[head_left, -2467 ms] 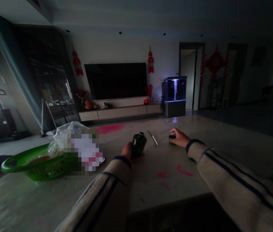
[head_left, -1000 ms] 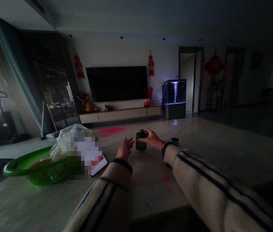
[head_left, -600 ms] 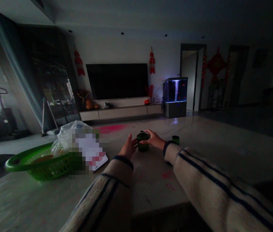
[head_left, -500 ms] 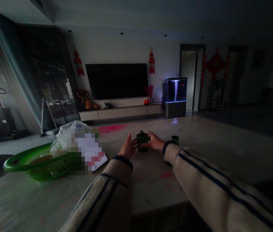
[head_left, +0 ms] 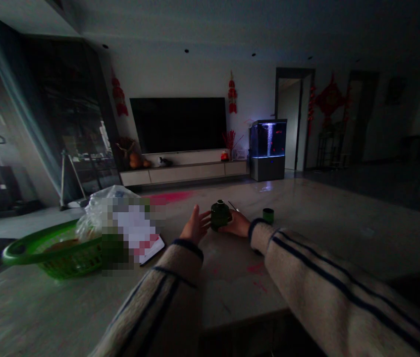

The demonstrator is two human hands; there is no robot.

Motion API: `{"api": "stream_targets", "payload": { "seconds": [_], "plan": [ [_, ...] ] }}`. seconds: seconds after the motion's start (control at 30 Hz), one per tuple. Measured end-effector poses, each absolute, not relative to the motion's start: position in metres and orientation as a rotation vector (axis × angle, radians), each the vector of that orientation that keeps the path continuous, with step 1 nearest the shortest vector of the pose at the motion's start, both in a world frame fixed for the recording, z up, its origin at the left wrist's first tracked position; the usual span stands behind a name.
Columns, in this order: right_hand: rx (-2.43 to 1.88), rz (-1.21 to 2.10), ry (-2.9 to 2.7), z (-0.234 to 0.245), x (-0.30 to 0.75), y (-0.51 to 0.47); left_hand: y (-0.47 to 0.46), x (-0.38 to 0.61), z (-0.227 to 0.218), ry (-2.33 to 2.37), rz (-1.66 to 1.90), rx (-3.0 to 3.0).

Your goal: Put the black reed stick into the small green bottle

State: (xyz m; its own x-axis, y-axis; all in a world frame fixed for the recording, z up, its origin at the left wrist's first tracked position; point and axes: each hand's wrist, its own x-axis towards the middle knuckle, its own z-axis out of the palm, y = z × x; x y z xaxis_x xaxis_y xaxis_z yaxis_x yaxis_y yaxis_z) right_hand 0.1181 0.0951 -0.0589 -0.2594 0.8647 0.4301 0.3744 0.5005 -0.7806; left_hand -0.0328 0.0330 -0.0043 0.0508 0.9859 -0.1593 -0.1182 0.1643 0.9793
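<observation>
A dark green bottle (head_left: 220, 214) stands upright on the pale table top (head_left: 228, 292), with a narrow neck and a dark top. My right hand (head_left: 236, 224) lies against its lower right side, and I cannot tell whether it grips it. My left hand (head_left: 195, 225) is just left of the bottle, fingers spread, holding nothing. A small green cup or cap (head_left: 268, 215) stands to the right of my right hand. A thin stick (head_left: 233, 206) lies behind the bottle, partly hidden.
A green plastic basket (head_left: 61, 255) and a plastic bag (head_left: 100, 218) sit at the table's left, beside a pixelated patch (head_left: 131, 233). Pink stains (head_left: 256, 268) mark the table top. The near table edge (head_left: 247, 317) runs below my forearms.
My right hand has slid from the bottle's top to its lower right side. My left hand has come closer to the bottle. The thin stick now shows behind the bottle.
</observation>
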Motion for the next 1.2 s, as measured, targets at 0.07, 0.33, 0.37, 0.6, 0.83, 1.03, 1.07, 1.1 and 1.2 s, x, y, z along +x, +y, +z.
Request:
{"api": "stream_targets", "payload": {
  "seconds": [0.07, 0.33, 0.37, 0.6, 0.83, 1.03, 1.07, 1.1, 1.2],
  "plan": [
    [-0.996, 0.709, -1.849, -0.055, 0.118, 0.093, 0.033, -0.033, -0.003, 1.164, 1.126, 1.021],
    [-0.934, 0.868, -1.904, -0.052, 0.121, 0.091, 0.035, -0.035, -0.010, 1.182, 1.123, 1.008],
    [-0.933, 0.870, -1.909, -0.051, 0.121, 0.091, 0.036, -0.036, -0.012, 1.186, 1.130, 1.007],
    [-1.238, 0.740, -1.885, -0.031, 0.131, 0.095, 0.048, -0.041, -0.023, 1.195, 1.152, 0.981],
    [-1.669, 0.027, -2.074, -0.030, 0.146, 0.087, 0.052, -0.044, -0.025, 1.190, 1.142, 0.979],
    [-1.769, 0.044, -2.035, -0.030, 0.141, 0.089, 0.050, -0.043, -0.025, 1.198, 1.139, 1.002],
    [-1.773, 0.050, -2.029, -0.030, 0.142, 0.090, 0.051, -0.044, -0.025, 1.202, 1.140, 1.000],
    [-1.780, 0.056, -2.024, -0.030, 0.143, 0.091, 0.051, -0.044, -0.025, 1.208, 1.141, 0.993],
    [-1.809, 0.101, -1.986, -0.032, 0.148, 0.094, 0.053, -0.045, -0.026, 1.207, 1.141, 0.978]
  ]
}}
